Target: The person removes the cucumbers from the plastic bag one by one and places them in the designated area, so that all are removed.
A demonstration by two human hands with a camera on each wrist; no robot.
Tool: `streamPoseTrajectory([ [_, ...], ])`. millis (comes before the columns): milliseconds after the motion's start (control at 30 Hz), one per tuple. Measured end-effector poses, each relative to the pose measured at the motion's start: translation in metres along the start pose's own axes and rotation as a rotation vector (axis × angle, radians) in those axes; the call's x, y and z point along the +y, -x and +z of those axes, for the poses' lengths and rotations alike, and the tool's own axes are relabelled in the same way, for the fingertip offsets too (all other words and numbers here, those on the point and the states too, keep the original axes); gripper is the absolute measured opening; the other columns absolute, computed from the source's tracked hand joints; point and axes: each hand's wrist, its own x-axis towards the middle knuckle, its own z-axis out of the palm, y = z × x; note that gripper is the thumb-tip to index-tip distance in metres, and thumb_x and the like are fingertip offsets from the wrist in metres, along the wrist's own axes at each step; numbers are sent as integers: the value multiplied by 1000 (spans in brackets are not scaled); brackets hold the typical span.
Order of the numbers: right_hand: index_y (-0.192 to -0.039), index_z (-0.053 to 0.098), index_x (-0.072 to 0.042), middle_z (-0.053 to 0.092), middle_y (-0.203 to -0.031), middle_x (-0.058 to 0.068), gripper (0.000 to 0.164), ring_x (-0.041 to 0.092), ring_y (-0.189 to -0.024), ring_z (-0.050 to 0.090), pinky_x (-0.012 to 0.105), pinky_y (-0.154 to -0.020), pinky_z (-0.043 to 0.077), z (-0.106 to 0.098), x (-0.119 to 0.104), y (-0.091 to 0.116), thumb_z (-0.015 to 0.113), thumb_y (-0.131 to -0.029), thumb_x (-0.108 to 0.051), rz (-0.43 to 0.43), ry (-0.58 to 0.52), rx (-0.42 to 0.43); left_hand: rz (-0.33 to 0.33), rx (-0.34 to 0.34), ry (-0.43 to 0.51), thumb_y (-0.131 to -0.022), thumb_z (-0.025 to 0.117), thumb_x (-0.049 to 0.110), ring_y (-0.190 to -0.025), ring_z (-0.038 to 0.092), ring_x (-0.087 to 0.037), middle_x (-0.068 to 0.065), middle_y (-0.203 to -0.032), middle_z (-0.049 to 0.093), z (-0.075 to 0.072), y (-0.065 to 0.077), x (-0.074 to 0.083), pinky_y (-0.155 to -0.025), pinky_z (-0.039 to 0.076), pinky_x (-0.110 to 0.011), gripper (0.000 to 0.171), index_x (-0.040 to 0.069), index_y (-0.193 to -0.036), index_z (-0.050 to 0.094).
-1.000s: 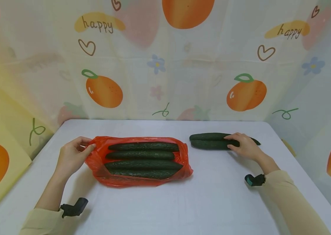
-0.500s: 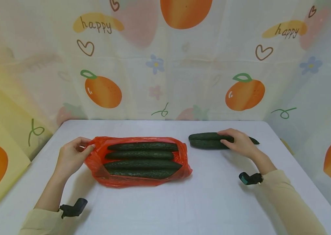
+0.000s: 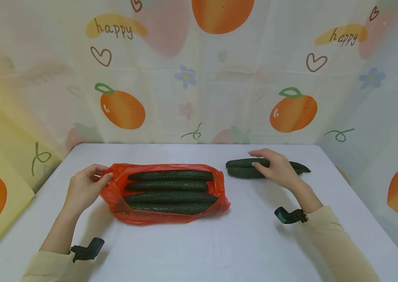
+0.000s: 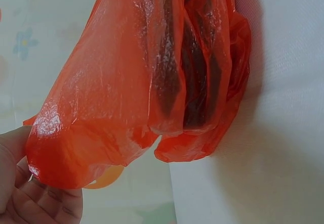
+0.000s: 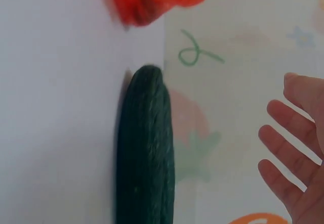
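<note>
My left hand point(image 3: 85, 188) pinches the left edge of a red plastic bag point(image 3: 113, 201) between thumb and fingers. The bag lies with its mouth spread, and several dark green cucumbers point(image 3: 171, 197) lie side by side inside it. In the left wrist view the thin red film point(image 4: 96, 102) stretches up from the fingers, cucumbers showing dimly through it. To the right, two more cucumbers point(image 3: 242, 172) lie together on the table. Over them hovers my right hand point(image 3: 279, 169), fingers spread and holding nothing. The right wrist view has that hand point(image 5: 298, 143) apart from the cucumbers point(image 5: 144, 153).
A white-covered table point(image 3: 199, 250) carries everything. Behind it hangs a curtain point(image 3: 227, 90) printed with oranges and hearts, which also runs along both sides. A dark camera point(image 3: 87, 249) is strapped to the left wrist, another camera point(image 3: 288, 215) to the right.
My right hand has let go of the cucumbers at the right, lifted slightly and moved left above them, its fingers opening. The left hand and the bag stay as they were.
</note>
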Motion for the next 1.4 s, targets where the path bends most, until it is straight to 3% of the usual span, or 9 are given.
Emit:
streamPoseTrajectory([
  [133, -113, 62, -5, 65, -110, 7, 34, 22, -104, 60, 39, -86, 49, 4, -16, -6, 70, -79, -7, -12, -37, 8, -2, 2, -1, -88, 62, 28, -69, 51, -4, -13, -89, 67, 0, 0, 1, -50, 47, -21, 25, 7, -100, 65],
  [433, -114, 62, -8, 64, -112, 4, 35, 18, -103, 60, 35, -86, 50, 15, -46, -20, 70, -81, -9, -2, -126, 21, -19, -15, 6, -88, 60, 28, -77, 54, -22, -15, -91, 66, 1, 0, 1, -49, 47, -21, 27, 5, -102, 64],
  [1033, -117, 60, -11, 63, -112, 2, 36, 19, -98, 60, 34, -83, 51, 61, -99, -41, 68, -83, -14, -126, -287, -56, -9, -5, 1, -88, 61, 28, -70, 52, -11, -14, -89, 66, 2, 0, 2, -50, 47, -21, 26, 6, -101, 64],
  [1233, -119, 59, -12, 63, -111, 3, 36, 21, -97, 62, 35, -83, 51, 78, -114, -45, 67, -84, -13, -68, -404, -75, -9, 0, -5, -88, 61, 29, -70, 52, -8, -14, -89, 67, 2, 0, 0, -50, 46, -21, 26, 6, -101, 64],
  [1400, -121, 58, -12, 62, -115, 3, 37, 19, -103, 60, 33, -85, 50, 94, -124, -47, 66, -85, -16, -17, -424, -153, 7, 9, -2, -87, 62, 28, -66, 51, -2, -13, -87, 67, 3, 0, 0, -48, 45, -21, 24, 7, -99, 65],
])
